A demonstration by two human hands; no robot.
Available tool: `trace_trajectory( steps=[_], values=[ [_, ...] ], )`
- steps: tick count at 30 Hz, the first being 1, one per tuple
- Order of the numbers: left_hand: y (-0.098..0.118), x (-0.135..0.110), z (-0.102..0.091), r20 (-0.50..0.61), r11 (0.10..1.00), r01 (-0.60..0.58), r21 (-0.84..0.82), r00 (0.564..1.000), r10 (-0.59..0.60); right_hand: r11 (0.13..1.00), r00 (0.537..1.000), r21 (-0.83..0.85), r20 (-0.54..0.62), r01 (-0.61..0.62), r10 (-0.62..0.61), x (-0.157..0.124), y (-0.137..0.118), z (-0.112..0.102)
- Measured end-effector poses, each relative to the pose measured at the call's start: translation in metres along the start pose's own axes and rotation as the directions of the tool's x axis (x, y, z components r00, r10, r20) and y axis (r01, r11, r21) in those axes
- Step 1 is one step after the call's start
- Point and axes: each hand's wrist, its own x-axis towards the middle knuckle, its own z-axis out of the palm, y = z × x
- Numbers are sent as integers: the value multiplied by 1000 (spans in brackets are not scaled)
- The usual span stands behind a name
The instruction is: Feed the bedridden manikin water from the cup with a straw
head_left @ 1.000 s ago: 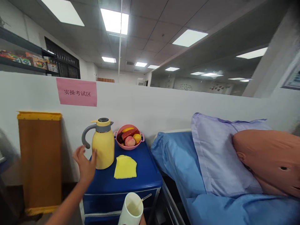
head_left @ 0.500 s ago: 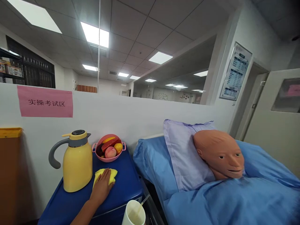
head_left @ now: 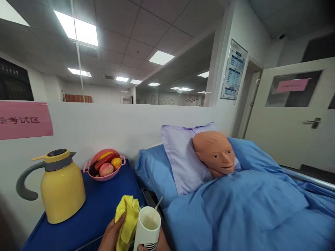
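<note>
My left hand (head_left: 113,234) is closed around a bunched yellow cloth (head_left: 127,218), just left of the cup. A white paper cup (head_left: 148,228) is upright in my right hand (head_left: 162,240), and a thin pale stick (head_left: 158,203) leans out over its rim. Both hands are at the bottom of the view, over the near right edge of the blue cabinet top (head_left: 104,195). Most of the right hand's fingers are hidden behind the cup. Cloth and cup are very close; I cannot tell if they touch.
A yellow thermos jug (head_left: 62,191) with a grey handle stands on the cabinet's left. Behind it is a pink basket (head_left: 108,177) of fruit. To the right, a manikin (head_left: 214,153) lies on a lilac pillow (head_left: 178,157) under a blue quilt (head_left: 235,212). A wall (head_left: 104,122) runs behind.
My left hand has lifted the yellow cloth off the cabinet top and brought it right and nearer, beside the cup. The view has turned to the right.
</note>
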Motion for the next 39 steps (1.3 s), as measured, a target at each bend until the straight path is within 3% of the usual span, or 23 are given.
trace_trajectory(
  steps=[2, 4, 11, 13, 17, 25, 32, 39],
  values=[
    [-18, -5, 20, 95, 979, 139, -151, 988, -125, 1000, 997, -6, -73, 28, -29, -1, -5, -20],
    [-34, -7, 40, 204, 951, 237, -200, 959, -196, 997, 988, -60, -140, 52, -60, -4, -18, -45],
    [-70, -16, 122, 498, 895, 323, -307, 856, -138, 958, 978, -258, -132, 124, -163, -15, -109, -145],
    [-78, -16, 141, 522, 874, 354, -334, 841, -141, 937, 973, -326, -147, 124, -180, -18, -130, -174],
    [-98, -9, 170, 447, 858, 359, -368, 877, -175, 891, 961, -444, -191, 96, -199, -19, -154, -229],
    [-122, -6, 222, 343, 866, 328, -377, 918, -199, 863, 967, -499, -168, 83, -190, 16, -151, -317],
    [-158, 12, 236, 365, 863, 259, -433, 926, -95, 936, 987, -337, -80, 103, -137, 49, -127, -350],
    [-170, 27, 271, 557, 870, 203, -450, 825, 96, 982, 992, -182, -102, 50, -69, 51, -119, -364]
  ],
)
